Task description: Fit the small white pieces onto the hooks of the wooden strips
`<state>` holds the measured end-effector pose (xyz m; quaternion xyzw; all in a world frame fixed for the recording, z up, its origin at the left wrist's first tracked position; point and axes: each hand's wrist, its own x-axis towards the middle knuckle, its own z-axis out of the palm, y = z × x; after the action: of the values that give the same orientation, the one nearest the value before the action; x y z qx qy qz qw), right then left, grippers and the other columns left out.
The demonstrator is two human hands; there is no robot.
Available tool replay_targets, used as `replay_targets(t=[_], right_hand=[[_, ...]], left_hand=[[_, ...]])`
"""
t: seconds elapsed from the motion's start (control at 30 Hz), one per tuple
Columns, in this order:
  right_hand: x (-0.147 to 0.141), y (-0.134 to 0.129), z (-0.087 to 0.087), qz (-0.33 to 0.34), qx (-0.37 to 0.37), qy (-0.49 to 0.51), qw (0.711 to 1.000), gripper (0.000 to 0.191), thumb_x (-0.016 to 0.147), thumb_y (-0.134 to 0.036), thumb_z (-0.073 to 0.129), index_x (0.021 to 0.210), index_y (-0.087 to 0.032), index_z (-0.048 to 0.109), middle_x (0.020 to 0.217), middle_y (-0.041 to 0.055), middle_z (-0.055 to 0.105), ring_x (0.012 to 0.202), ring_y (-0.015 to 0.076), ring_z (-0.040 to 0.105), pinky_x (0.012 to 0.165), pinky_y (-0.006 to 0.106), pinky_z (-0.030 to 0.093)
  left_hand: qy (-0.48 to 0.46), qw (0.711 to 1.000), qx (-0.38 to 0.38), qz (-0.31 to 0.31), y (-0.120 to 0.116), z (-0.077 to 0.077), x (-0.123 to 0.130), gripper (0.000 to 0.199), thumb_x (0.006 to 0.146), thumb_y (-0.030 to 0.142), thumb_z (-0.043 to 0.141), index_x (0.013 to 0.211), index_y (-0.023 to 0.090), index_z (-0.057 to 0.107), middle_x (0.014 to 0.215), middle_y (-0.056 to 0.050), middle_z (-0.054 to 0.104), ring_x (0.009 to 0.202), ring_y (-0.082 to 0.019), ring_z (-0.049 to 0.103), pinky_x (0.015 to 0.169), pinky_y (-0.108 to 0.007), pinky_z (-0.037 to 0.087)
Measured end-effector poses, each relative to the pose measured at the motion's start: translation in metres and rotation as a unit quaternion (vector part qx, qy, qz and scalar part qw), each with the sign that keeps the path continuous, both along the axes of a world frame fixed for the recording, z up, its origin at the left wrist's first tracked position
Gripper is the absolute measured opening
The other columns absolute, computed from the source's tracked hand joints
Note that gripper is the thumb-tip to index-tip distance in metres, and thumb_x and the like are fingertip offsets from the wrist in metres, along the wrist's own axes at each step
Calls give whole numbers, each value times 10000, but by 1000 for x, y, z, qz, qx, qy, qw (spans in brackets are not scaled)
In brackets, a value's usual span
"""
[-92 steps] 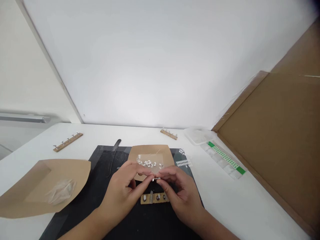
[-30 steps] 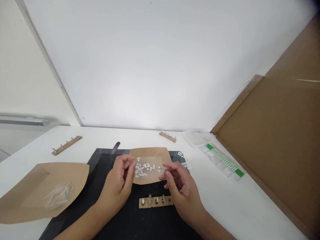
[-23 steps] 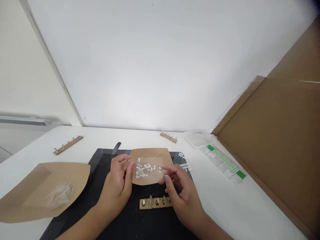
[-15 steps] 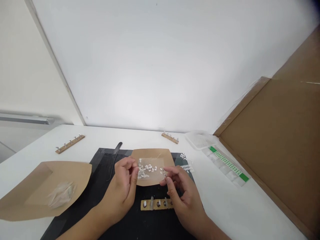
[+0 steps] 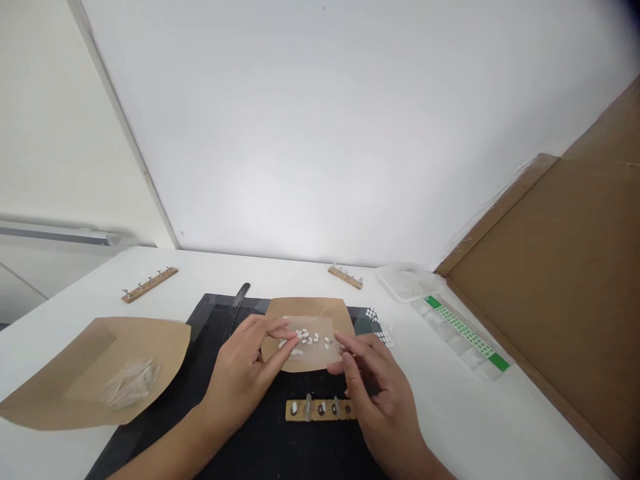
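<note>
Small white oval pieces (image 5: 306, 335) lie spread in a kraft paper tray (image 5: 310, 305) at the middle of the black mat (image 5: 260, 427). My left hand (image 5: 257, 360) reaches over the tray's left part, thumb and forefinger close together among the pieces; whatever is between the tips is too small to name. At the tray's right edge my right hand (image 5: 375, 387) has its fingers curled around something small that I cannot make out. A wooden strip (image 5: 320, 410) with round metal parts, white ovals and clear upright pieces lies below the tray, its right end beside my right hand.
Another kraft tray (image 5: 75, 373) on the left holds clear plastic bags (image 5: 133, 383). Two more strips (image 5: 150, 285) (image 5: 346, 276) lie farther back. A black tool (image 5: 240, 300) rests on the mat. Right: a green-and-white compartment case (image 5: 467, 337), a clear lid (image 5: 407, 281) and cardboard (image 5: 550, 287).
My left hand has moved right, farther over the white pieces, with its fingers stretched. The view has shifted slightly; my right hand stays by the tray's right edge.
</note>
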<state>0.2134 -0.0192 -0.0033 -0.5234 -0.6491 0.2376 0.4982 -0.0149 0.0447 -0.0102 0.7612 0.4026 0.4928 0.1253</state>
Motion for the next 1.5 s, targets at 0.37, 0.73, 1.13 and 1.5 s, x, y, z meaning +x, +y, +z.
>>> replay_targets(t=[0.37, 0.73, 1.13, 1.5], right_hand=[[-2, -1, -1, -24, -9, 31, 999, 254, 1096, -385, 515, 1262, -285, 678, 1101, 87, 640, 834, 206, 773, 610, 285, 645], [-2, -1, -1, 17, -9, -10, 1000, 200, 1086, -325, 522, 1212, -292, 674, 1084, 78, 660, 868, 204, 753, 646, 291, 619], [-2, 4, -2, -23, -3, -43, 999, 131, 1013, -335, 670, 1082, -251, 743, 984, 55, 790, 839, 213, 767, 790, 330, 650], [0, 6, 1, -38, -18, -59, 997, 165, 1007, -382, 659, 1062, -243, 728, 956, 64, 793, 835, 231, 767, 788, 357, 648]], left_hand=[[15, 1000, -4, 15, 4, -3, -1, 140, 1023, 268, 670, 1120, 240, 766, 1060, -58, 776, 972, -191, 722, 465, -170, 513], [29, 996, -59, 64, 8, -1, -5, 199, 946, 403, 775, 902, 222, 707, 922, -27, 743, 908, -225, 706, 708, -316, 601], [63, 998, -24, 4, 10, -9, -3, 146, 1019, 331, 684, 1082, 200, 701, 999, -55, 772, 973, -232, 702, 689, -297, 599], [45, 998, 37, 8, 6, 1, -3, 251, 1029, 222, 663, 1268, 262, 731, 1035, -19, 819, 846, -174, 690, 758, -298, 622]])
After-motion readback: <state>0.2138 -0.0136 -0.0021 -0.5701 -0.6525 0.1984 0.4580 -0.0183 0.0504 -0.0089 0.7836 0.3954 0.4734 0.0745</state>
